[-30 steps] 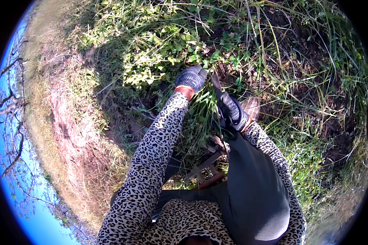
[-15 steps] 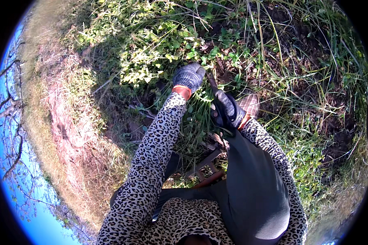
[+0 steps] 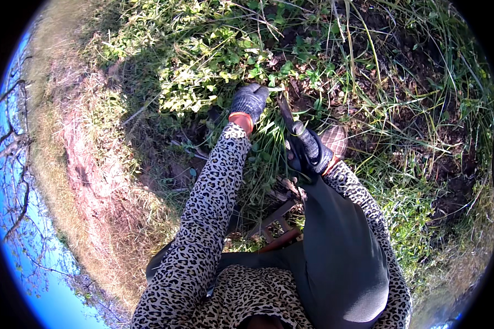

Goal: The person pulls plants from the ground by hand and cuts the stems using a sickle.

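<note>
My left hand [image 3: 250, 100], in a dark grey knit glove, is closed among the green weeds; long grass blades [image 3: 264, 140] come out below it, and what lies inside the fist is mostly hidden. To its right, my right hand [image 3: 307, 149], gloved alike, is wrapped round a hand tool with a dark, narrow blade [image 3: 285, 111]. The blade points up and away, its tip near a patch of bare soil beside my left hand. Leafy low weeds [image 3: 189, 90] grow just left of and beyond the left hand.
My checked shoe [image 3: 335, 141] stands right of the right hand. Below the hands lies a frame-like thing [image 3: 277, 219] with a reddish bar, near my dark trousers [image 3: 343, 247]. Dry sticks [image 3: 189, 149] lie at left; taller grass [image 3: 379, 104] and dark soil spread right.
My left hand has shifted slightly left and its forearm has moved a little. The right hand with the tool has moved slightly to the right and down.
</note>
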`<state>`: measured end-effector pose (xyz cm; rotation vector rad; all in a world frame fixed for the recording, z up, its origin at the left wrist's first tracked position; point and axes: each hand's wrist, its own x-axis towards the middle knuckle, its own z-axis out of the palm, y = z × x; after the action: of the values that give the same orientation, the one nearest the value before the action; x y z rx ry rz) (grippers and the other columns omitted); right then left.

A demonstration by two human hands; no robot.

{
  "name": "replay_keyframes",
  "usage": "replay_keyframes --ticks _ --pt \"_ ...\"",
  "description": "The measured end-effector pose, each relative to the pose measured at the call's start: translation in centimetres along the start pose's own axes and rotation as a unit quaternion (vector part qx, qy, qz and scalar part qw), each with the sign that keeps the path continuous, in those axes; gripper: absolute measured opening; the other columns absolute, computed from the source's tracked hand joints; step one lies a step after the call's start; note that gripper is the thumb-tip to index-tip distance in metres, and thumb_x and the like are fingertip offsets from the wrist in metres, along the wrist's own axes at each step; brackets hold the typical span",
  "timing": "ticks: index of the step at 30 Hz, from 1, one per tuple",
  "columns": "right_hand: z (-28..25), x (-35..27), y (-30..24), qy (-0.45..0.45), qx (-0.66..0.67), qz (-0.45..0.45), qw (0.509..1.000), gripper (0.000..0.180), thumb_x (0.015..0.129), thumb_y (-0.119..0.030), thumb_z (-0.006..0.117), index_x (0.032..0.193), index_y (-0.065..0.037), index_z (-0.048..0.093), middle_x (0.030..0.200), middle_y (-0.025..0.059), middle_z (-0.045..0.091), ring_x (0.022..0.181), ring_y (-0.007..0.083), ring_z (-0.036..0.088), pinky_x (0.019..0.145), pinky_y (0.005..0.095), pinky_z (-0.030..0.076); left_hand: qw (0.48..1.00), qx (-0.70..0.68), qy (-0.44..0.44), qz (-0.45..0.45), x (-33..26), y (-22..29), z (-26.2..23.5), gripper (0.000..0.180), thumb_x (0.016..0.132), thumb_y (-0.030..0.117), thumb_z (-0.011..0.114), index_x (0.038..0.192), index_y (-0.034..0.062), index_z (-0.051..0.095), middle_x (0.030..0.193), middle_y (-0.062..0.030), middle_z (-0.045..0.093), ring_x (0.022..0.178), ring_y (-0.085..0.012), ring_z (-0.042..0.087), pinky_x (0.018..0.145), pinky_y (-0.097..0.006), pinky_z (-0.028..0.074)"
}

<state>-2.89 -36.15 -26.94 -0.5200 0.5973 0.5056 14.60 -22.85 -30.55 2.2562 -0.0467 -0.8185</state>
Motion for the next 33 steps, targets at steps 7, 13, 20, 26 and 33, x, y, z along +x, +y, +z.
replay_keyframes --ticks 7,13,20,26,33 --pt "-2.7 2.5 1.0 0.013 -0.259 -0.067 0.963 0.048 0.100 -0.051 0.039 0.099 -0.004 0.051 0.071 0.0038 0.055 0.064 0.0160 0.054 0.061 0.0290 0.044 0.961 0.248 0.020 0.123 -3.3 1.6 0.6 0.038 0.089 0.036 0.058 0.108 0.0038 0.066 0.108 -0.0204 0.065 0.102 -0.0374 0.062 0.091 -0.042 0.048" --pt "-2.2 2.4 0.4 0.008 -0.258 -0.060 0.964 0.039 0.100 -0.042 0.042 0.101 -0.003 0.051 0.068 0.0020 0.050 0.063 0.0179 0.053 0.058 0.0343 0.043 0.965 0.247 0.004 0.090 -3.8 2.0 0.7 0.032 0.088 0.034 0.059 0.101 0.0057 0.066 0.100 -0.0200 0.066 0.096 -0.0389 0.062 0.085 -0.044 0.050" --pt "-2.9 2.6 1.4 0.005 -0.408 -0.235 0.882 0.038 0.099 -0.043 0.048 0.086 -0.006 0.049 0.066 0.0020 0.042 0.057 0.0093 0.043 0.050 0.0269 0.036 0.978 0.157 0.051 0.129 -4.0 -2.8 -1.2 0.035 0.090 0.033 0.062 0.103 0.0005 0.067 0.101 -0.0176 0.069 0.095 -0.0338 0.065 0.087 -0.042 0.050" --pt "-1.7 0.4 0.3 -0.133 0.124 -0.008 0.983 0.048 0.094 -0.058 0.048 0.115 -0.016 0.054 0.071 0.0030 0.054 0.051 0.0106 0.047 0.045 0.0253 0.036 0.922 0.276 -0.058 0.265 -10.1 -12.8 -11.6 0.022 0.090 0.018 0.063 0.105 0.0021 0.067 0.095 -0.0174 0.069 0.085 -0.0338 0.066 0.078 -0.041 0.053" --pt "-1.8 0.7 -0.1 -0.165 0.196 -0.044 0.966 0.049 0.095 -0.051 0.048 0.109 -0.006 0.058 0.079 0.0110 0.064 0.057 0.0180 0.058 0.043 0.0260 0.045 0.648 0.596 -0.379 -0.286 -28.5 -32.4 -25.3 0.040 0.086 0.040 0.053 0.117 0.0187 0.067 0.125 -0.0109 0.062 0.117 -0.0287 0.058 0.100 -0.045 0.044"
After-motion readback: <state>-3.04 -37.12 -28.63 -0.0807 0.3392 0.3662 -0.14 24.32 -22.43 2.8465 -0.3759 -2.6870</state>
